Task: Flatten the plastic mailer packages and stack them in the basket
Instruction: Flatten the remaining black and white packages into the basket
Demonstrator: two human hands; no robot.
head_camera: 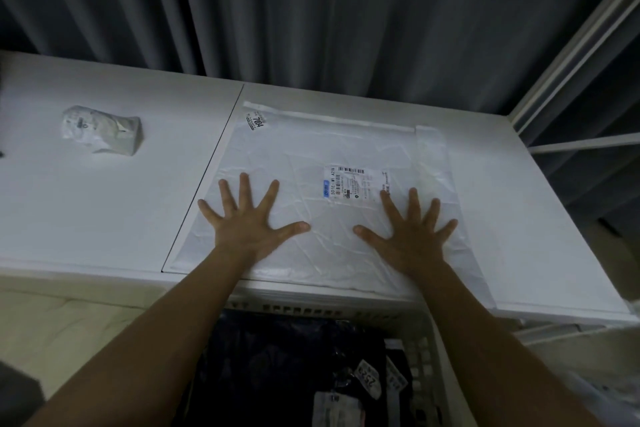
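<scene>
Left hand and right hand splayed flat, pressing white mailer on desk; slick plastic may slip off near edge.

Dim bluish light, soft faint shadows, wide-angle bending at edges, slight overall softness

white mailer flat on table | crumpled mailer far left; basket below
</scene>
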